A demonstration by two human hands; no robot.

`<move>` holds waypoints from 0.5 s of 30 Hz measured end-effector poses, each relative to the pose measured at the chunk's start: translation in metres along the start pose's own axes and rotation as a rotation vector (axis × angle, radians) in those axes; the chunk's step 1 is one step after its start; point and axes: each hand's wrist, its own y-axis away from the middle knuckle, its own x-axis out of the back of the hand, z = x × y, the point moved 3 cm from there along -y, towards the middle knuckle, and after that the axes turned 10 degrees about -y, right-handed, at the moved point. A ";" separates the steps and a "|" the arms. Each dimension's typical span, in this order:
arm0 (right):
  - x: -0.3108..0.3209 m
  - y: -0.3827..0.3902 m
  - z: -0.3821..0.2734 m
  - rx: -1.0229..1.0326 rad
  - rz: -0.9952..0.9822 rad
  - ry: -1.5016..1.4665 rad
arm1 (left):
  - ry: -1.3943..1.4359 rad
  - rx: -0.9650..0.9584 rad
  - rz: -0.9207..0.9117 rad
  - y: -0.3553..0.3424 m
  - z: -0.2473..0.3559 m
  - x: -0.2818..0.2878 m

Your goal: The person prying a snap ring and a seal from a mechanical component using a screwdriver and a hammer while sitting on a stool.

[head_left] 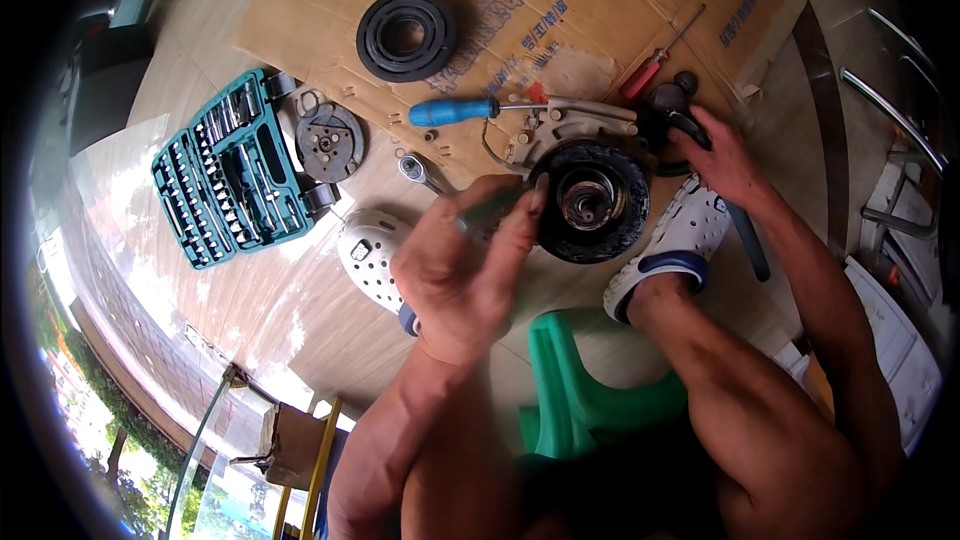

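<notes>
My left hand [460, 270] is closed round a blurred tool with a greenish handle [488, 211], held at the left rim of a compressor's round black front [632, 195]. The tool's tip cannot be made out. A metal shaft shows in the centre of that front, and the compressor's grey metal body [575, 130] lies behind it. On the compressor's right, my right hand [725, 155] grips a hammer [672, 100] with a dark, rounded head. Its handle sticks out below the hand.
A blue-handled screwdriver [455, 112] reaches across to the compressor; a red one [643, 75] lies on the cardboard [310, 0]. A black pulley [365, 35], round metal plate [330, 155], ratchet [412, 169] and teal socket case [292, 165] are around. My feet and a green stool [555, 370] are close.
</notes>
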 end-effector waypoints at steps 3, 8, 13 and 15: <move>0.001 0.004 -0.005 -0.005 0.013 0.005 | 0.003 0.017 0.010 0.000 -0.002 0.000; 0.003 0.006 0.004 0.057 0.033 -0.005 | 0.041 0.087 0.031 0.001 0.003 -0.001; 0.000 0.000 0.013 0.056 0.028 -0.019 | 0.017 0.074 0.111 -0.001 0.016 0.015; 0.001 0.002 0.004 0.003 0.033 0.012 | 0.026 0.105 0.109 -0.004 0.025 0.025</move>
